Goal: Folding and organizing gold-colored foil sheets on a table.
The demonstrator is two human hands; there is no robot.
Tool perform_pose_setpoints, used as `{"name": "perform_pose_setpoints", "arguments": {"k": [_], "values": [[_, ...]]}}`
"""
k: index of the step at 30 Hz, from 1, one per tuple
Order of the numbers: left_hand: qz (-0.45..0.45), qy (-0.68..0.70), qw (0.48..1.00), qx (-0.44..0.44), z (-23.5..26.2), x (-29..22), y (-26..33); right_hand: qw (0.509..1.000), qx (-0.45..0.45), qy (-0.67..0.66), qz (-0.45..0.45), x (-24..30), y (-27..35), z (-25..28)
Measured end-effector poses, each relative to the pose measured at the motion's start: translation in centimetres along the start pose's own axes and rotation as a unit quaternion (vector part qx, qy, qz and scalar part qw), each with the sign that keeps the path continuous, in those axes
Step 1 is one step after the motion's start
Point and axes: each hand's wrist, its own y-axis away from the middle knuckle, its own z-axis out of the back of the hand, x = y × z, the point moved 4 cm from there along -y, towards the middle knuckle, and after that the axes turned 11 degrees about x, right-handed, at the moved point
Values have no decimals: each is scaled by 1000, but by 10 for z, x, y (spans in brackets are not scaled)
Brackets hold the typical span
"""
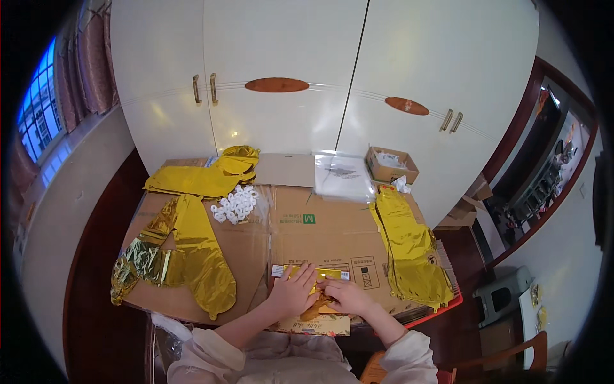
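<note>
At the cardboard-covered table's near edge, my left hand (293,291) lies with its fingers stretched out over a gold foil balloon (314,312), which is folded small. From the other side my right hand (345,296) closes bent fingers on the same foil; its fingertips are partly hidden. Beneath the foil lies a printed card (323,325) with a floral pattern, jutting over the table edge. Left of my arms a large gold foil balloon (208,262) is spread flat. Another folded gold balloon (412,249) rests on the right side.
More gold foil (198,181) lies at the back left, near a heap of white plastic rings (235,205). Clear plastic bags (344,176) and a small open cardboard box (391,165) stand by the white cabinet (281,121). A grey stool (503,296) is on the right.
</note>
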Motion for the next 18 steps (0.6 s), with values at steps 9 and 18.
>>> {"name": "perform_pose_setpoints", "arguments": {"k": [9,18], "values": [[-5,-19,1000,-7,-9,3,1,988,29,-135,-74,9,-2,42],[-3,11,999,36,-11,7,-2,972,-35,159,-169,12,-15,-2]]}}
